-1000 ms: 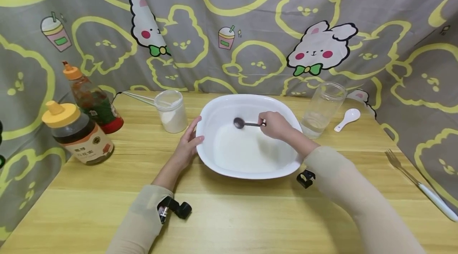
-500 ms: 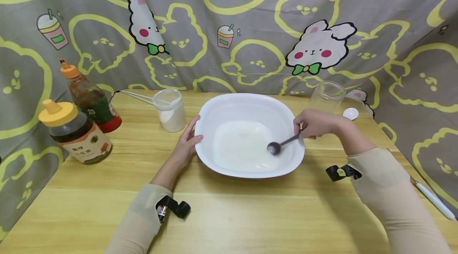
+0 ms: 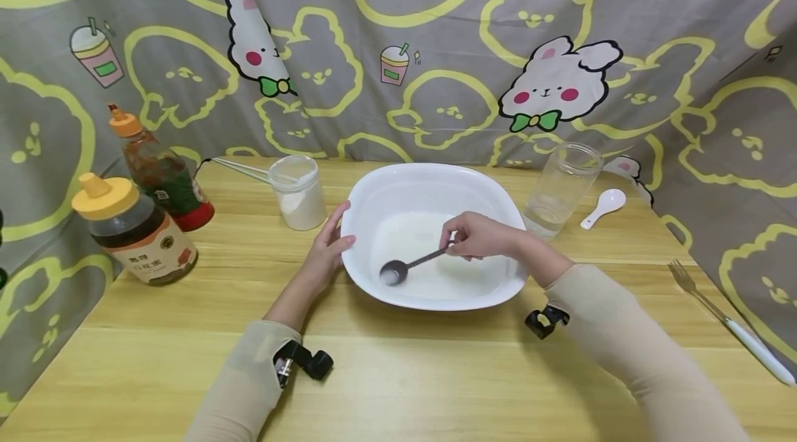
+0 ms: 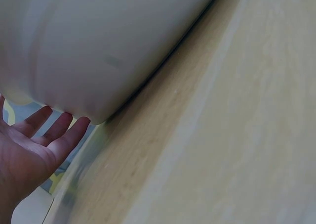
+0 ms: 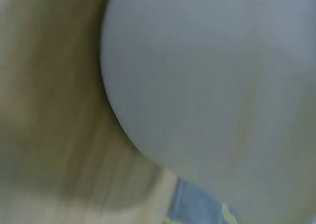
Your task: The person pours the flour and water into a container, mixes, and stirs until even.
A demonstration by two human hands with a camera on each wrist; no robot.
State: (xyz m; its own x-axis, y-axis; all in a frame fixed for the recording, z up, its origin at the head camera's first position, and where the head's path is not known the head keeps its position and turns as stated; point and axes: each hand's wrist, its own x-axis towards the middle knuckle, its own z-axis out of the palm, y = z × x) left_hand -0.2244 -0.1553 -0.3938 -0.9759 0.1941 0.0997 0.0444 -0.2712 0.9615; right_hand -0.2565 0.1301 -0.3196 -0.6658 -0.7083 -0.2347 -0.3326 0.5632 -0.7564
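Observation:
A white basin (image 3: 373, 290) stands mid-table with milky white stuff (image 3: 398, 227) spread over its bottom. My left hand (image 3: 324, 255) holds its left rim, thumb on the edge. In the left wrist view, fingertips of that hand (image 4: 29, 150) press the outer wall of the basin (image 4: 108, 46). Over the basin, my right hand (image 3: 479, 236) pinches the handle end of a dark round-bowled spoon (image 3: 394, 272). The spoon's bowl is low near the front left inside wall, something whitish in it. Only the basin's outside (image 5: 197, 85) shows in the right wrist view; the hand is hidden there.
Left of the basin is an open jar of white powder (image 3: 301, 207), with thin sticks behind. A yellow-capped honey bottle (image 3: 149, 248) and a red sauce bottle (image 3: 168, 186) stand farther left. Rightward are a glass jar (image 3: 554, 200) with clear liquid, a white spoon (image 3: 604, 208) and a fork (image 3: 728, 317).
My right hand swung the spoon from the back of the basin to its right side, then across to the front left. My left hand stays on the rim.

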